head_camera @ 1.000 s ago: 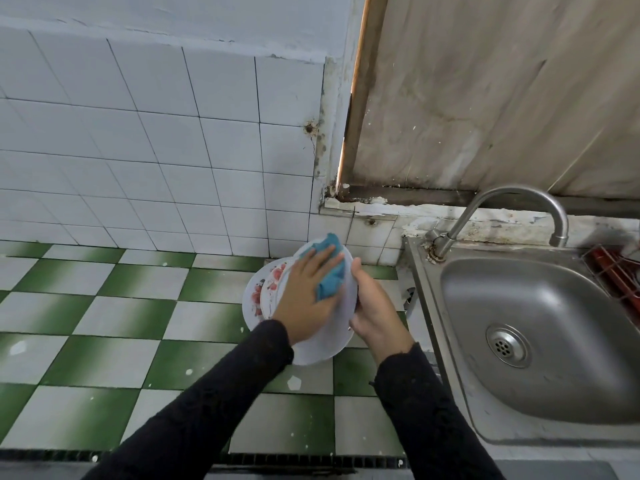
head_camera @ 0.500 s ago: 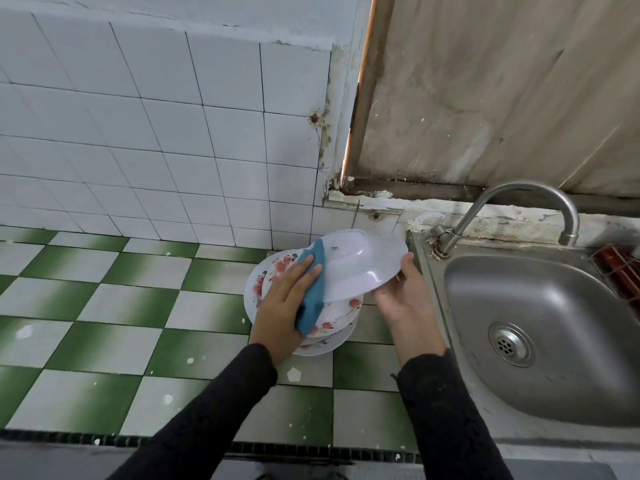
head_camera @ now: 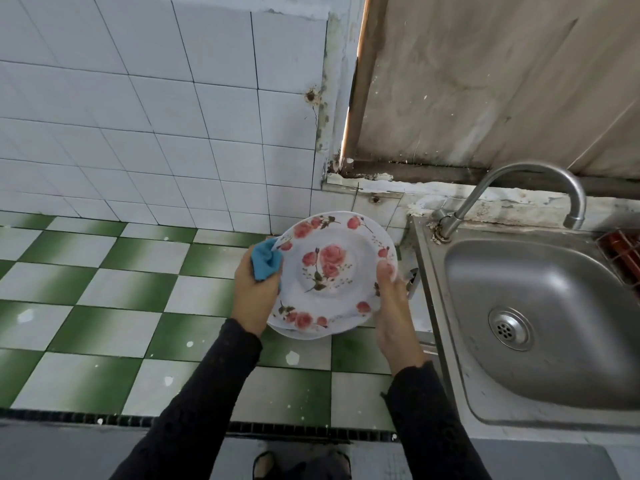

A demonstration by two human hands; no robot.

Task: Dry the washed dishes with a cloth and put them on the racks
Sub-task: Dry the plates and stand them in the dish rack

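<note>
A white plate with pink roses is held face up above the counter, tilted toward me. My right hand grips its right rim, thumb on the top face. My left hand holds a bunched blue cloth against the plate's left rim. Under the held plate, the edge of other white plates stacked on the counter peeks out; most of that stack is hidden.
The green and white tiled counter stretches to the left. A steel sink with a curved tap lies at the right. A red wire rack shows at the far right edge. White wall tiles rise behind.
The plate has been turned from underside up to rose-patterned face up. My left hand with the cloth has moved from the plate's back to its left rim.
</note>
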